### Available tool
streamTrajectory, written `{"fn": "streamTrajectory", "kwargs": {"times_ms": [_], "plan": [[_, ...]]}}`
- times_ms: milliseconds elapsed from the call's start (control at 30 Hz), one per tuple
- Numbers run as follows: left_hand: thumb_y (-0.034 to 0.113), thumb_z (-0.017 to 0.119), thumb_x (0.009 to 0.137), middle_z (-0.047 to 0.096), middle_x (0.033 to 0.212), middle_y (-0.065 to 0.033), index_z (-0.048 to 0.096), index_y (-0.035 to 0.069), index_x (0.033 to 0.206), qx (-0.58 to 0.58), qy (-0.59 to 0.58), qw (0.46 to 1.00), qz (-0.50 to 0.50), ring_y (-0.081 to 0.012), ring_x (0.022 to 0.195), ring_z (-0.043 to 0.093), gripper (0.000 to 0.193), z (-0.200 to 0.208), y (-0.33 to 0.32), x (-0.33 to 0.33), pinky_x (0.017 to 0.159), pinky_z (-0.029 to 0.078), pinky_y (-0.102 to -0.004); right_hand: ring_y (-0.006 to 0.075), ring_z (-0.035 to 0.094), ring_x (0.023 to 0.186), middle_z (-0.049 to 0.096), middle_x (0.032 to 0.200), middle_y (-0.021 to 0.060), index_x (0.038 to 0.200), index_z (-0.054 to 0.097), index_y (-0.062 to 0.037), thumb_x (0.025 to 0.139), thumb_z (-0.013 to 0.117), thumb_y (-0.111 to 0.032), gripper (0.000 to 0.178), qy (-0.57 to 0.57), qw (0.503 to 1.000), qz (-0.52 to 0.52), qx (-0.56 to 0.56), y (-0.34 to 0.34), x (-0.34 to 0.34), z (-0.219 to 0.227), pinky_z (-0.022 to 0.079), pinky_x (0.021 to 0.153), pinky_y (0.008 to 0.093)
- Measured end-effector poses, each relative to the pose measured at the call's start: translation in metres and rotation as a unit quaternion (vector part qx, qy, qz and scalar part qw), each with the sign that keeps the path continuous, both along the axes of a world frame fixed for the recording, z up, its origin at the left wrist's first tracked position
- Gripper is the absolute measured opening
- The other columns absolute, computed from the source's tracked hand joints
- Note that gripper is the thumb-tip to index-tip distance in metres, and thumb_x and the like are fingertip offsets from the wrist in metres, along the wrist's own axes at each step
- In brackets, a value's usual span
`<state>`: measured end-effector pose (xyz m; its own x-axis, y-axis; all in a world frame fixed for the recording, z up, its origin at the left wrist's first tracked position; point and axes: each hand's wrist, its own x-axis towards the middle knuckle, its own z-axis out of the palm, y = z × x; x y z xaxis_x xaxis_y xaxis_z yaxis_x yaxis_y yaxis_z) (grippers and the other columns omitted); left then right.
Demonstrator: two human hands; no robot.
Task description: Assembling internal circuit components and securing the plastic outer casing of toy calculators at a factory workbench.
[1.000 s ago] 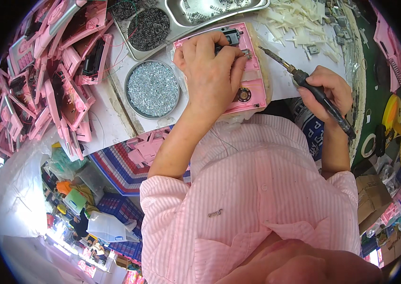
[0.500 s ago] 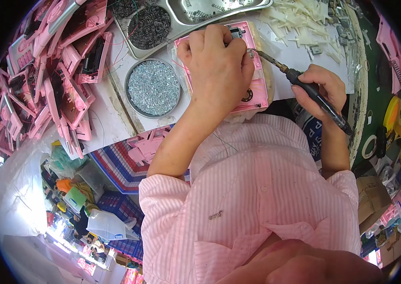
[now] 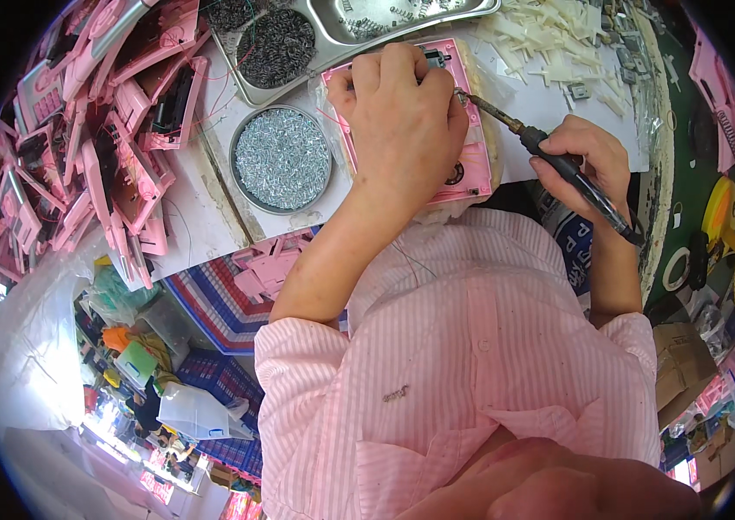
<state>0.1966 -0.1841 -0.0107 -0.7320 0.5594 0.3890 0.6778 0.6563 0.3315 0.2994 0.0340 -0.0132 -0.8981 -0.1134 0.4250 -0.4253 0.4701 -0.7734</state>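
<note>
My right hand grips the black handle of a soldering iron. The iron's metal tip reaches left to the right side of a pink plastic housing, beside my left fingertips. Over that housing lies my left hand, its fingers curled down into it. What they pinch, if anything, is hidden beneath the hand. A small motor shows at the housing's far end, and a dark round part at its near end. The housing rests on a pale padded block.
A round tin of small silvery metal pieces stands left of the housing. Behind is a metal tray with dark springs. Wired pink housings are heaped at the left, white plastic parts at the far right.
Both hands stay almost in place. The iron and my right hand have shifted very slightly, with the tip still at the housing's right side.
</note>
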Motion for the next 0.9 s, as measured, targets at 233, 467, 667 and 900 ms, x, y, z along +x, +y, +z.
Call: {"fn": "streamTrajectory", "kwargs": {"times_ms": [233, 467, 667, 900], "plan": [[0.022, 0.074, 0.072, 0.055, 0.098, -0.0040, 0.071, 0.013, 0.084, 0.004, 0.002, 1.000, 0.000, -0.0276, 0.097, 0.051, 0.015, -0.002, 0.000, 0.001, 0.087, 0.031, -0.0477, 0.0148, 0.058, 0.062, 0.065, 0.077, 0.0084, 0.099, 0.065, -0.0015, 0.075, 0.080, 0.002, 0.028, -0.019, 0.997, -0.034, -0.071, 0.004, 0.009, -0.001, 0.042, 0.054, 0.0248], [0.027, 0.077, 0.073, 0.055, 0.100, -0.0043, 0.070, 0.013, 0.084, -0.014, 0.011, 1.000, -0.005, -0.0276, 0.098, 0.051, 0.019, 0.001, -0.002, 0.002, 0.089, 0.031, -0.0472, 0.0150, 0.059, 0.062, 0.066, 0.077, 0.0088, 0.099, 0.065, -0.0016, 0.075, 0.080, 0.002, 0.029, -0.011, 0.998, -0.035, -0.043, 0.003, 0.008, 0.002, 0.043, 0.055, 0.0244], [0.042, 0.084, 0.070, 0.058, 0.101, -0.0055, 0.068, 0.012, 0.088, -0.080, -0.043, 0.996, -0.017, -0.0263, 0.106, 0.054, 0.039, 0.030, -0.044, -0.006, 0.095, 0.032, -0.0493, 0.0162, 0.061, 0.067, 0.066, 0.079, 0.0099, 0.100, 0.065, -0.0005, 0.076, 0.080, 0.004, 0.029, -0.029, 0.997, -0.048, -0.050, 0.014, 0.013, 0.004, 0.045, 0.059, 0.0257], [0.020, 0.079, 0.079, 0.062, 0.095, -0.0035, 0.070, 0.010, 0.085, -0.103, -0.063, 0.986, -0.117, -0.0259, 0.092, 0.061, 0.015, 0.042, -0.088, -0.021, 0.090, 0.048, -0.0413, 0.0170, 0.063, 0.080, 0.068, 0.091, 0.0116, 0.103, 0.065, 0.0022, 0.078, 0.079, 0.005, 0.029, -0.001, 0.995, -0.064, -0.072, 0.018, 0.008, 0.007, 0.047, 0.070, 0.0262]]}}
